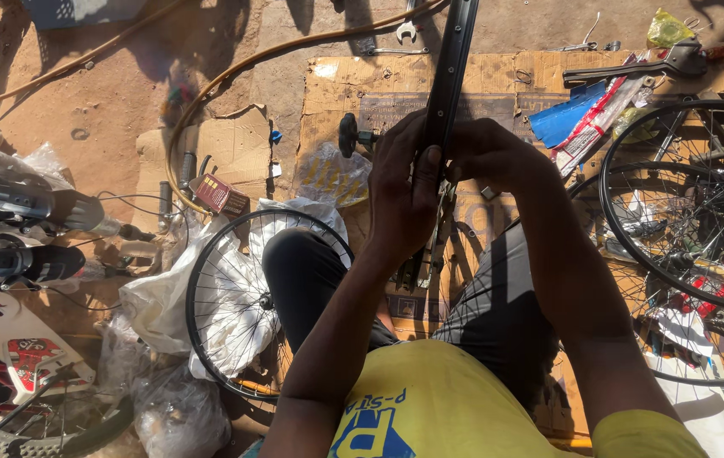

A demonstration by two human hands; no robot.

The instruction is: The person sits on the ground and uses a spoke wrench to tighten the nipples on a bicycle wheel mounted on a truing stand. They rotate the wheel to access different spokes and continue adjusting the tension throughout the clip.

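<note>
Right now, from the head camera, we see our left hand [404,191] curled nearly closed around a black bicycle rim [449,80], fingers wrapped over its near edge and the thumb pressed against its side. Our right hand [489,153] grips the same rim just beside the left, fingers folded tight so the rim's lower end disappears between both hands. The rim stands edge-on, rising from our hands toward the top of the view, above a flattened cardboard sheet [362,85] on the dirt ground.

Counting wheels, we find one spoked wheel [239,305] lying flat at our left knee on white plastic bags [158,297], and at least two more overlapping spoked wheels [684,195] on our right; whether more lie beneath them we cannot tell. One open-ended spanner [407,32] lies beyond the cardboard, one tan hose [234,72] loops across the ground, and one small dark red box [220,195] sits near the hose's bend. One black pedal [350,136] rests just left of our hands.
</note>
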